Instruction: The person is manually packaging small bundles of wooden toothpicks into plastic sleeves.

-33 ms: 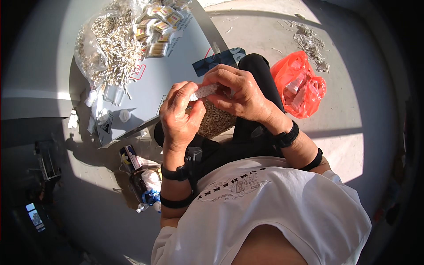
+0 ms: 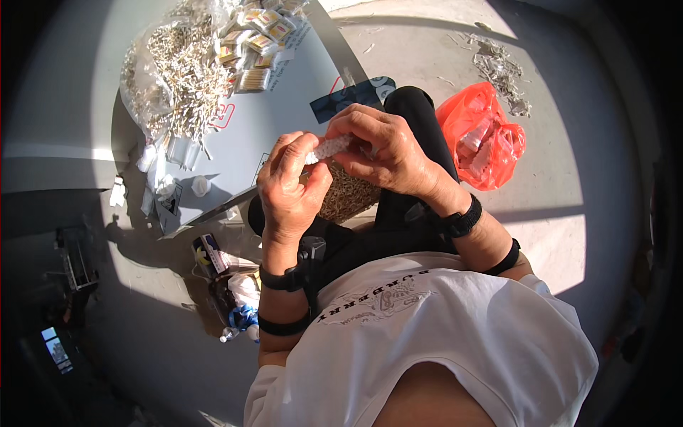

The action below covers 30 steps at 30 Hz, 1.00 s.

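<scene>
A bundle of cotton swabs (image 2: pixel 330 148) is held between my two hands, its white cotton tips packed side by side and facing up. My left hand (image 2: pixel 290 181) grips the left end between bent fingers and thumb. Around the right end my right hand (image 2: pixel 384 151) is closed, with the fingers over the top and the thumb beneath. The fingers cover both ends of the bundle. Below them, between my legs, a mass of loose cotton swabs (image 2: pixel 345 196) shows in part; whatever contains it is hidden.
On the grey table (image 2: pixel 284 107) ahead and left stands a clear bag of loose swabs (image 2: pixel 181 78). Several small packs of swabs (image 2: pixel 260 43) lie beside it. To my right, a red plastic bag (image 2: pixel 480 139) rests on the floor near scattered swabs (image 2: pixel 498 67). An open box of odds and ends (image 2: pixel 231 288) sits at lower left.
</scene>
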Tool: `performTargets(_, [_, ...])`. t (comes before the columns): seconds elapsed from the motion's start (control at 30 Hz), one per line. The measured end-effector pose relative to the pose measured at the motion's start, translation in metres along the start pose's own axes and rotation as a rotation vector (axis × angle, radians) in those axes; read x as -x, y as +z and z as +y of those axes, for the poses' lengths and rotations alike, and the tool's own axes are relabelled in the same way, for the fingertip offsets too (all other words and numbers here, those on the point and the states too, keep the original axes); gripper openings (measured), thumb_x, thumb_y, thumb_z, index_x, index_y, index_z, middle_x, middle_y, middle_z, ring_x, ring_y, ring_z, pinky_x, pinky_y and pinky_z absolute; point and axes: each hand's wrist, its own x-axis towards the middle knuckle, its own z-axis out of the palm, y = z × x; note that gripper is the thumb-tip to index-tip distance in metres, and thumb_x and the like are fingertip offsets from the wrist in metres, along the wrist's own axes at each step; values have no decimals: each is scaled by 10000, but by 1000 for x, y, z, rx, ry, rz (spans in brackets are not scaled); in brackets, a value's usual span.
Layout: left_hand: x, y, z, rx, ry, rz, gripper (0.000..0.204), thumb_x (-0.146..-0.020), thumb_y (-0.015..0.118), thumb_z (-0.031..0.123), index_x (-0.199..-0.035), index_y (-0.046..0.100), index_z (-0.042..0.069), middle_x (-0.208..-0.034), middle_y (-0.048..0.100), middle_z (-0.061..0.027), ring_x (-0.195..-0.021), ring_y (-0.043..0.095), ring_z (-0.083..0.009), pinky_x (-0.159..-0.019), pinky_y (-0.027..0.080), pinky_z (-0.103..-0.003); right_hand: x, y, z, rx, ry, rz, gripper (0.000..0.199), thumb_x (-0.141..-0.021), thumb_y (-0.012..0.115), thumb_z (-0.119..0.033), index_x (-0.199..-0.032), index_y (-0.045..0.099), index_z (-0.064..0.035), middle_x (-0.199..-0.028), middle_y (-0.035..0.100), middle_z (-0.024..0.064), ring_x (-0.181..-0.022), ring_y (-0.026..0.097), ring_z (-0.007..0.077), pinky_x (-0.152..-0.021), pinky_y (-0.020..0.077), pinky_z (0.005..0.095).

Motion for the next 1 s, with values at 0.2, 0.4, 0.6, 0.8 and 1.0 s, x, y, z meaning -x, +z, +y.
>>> performTargets(0.2, [-1, 1, 1, 16, 36, 33, 356, -655, 627, -84, -999, 608, 3, -940, 656, -137, -821, 640, -276, -747, 521, -342, 1, 4, 4, 55, -93, 14, 305, -711, 673, 35, -996, 570, -2, -902, 579, 120, -740, 629, 289, -642, 523, 343])
performTargets(0.4, [-1, -2, 5, 42, 31, 38, 337, -653, 639, -84, -976, 610, 6, -913, 655, -134, -807, 638, -263, -737, 514, -327, 2, 5, 4, 13, -63, 26, 276, -709, 668, 27, -970, 584, -5, -894, 580, 113, -740, 624, 281, -636, 521, 335])
performTargets(0.6, [-4, -7, 3, 56, -14, -25, 314, -649, 695, -74, -941, 611, 4, -869, 640, -131, -746, 638, -293, -680, 525, -351, 0, 4, 3, 16, -98, 16, 324, -681, 681, 66, -984, 597, -13, -897, 589, 95, -759, 629, 251, -616, 515, 313])
performTargets(0.8, [-2, -3, 6, 53, 6, -35, 287, -683, 698, -77, -945, 615, 3, -852, 647, -107, -751, 619, -230, -692, 498, -302, 2, 3, 15, -9, -117, -3, 361, -672, 720, 47, -1009, 617, -29, -924, 610, 83, -785, 622, 240, -648, 513, 317])
performTargets(1.0, [-5, 3, 14, 163, -112, 1, 247, -730, 751, -20, -944, 632, 12, -866, 660, -93, -780, 624, -199, -714, 501, -300, 8, 10, 32, 9, 63, 50, 465, -712, 766, -39, -1164, 656, -57, -1130, 646, 47, -1023, 586, 173, -889, 453, 311])
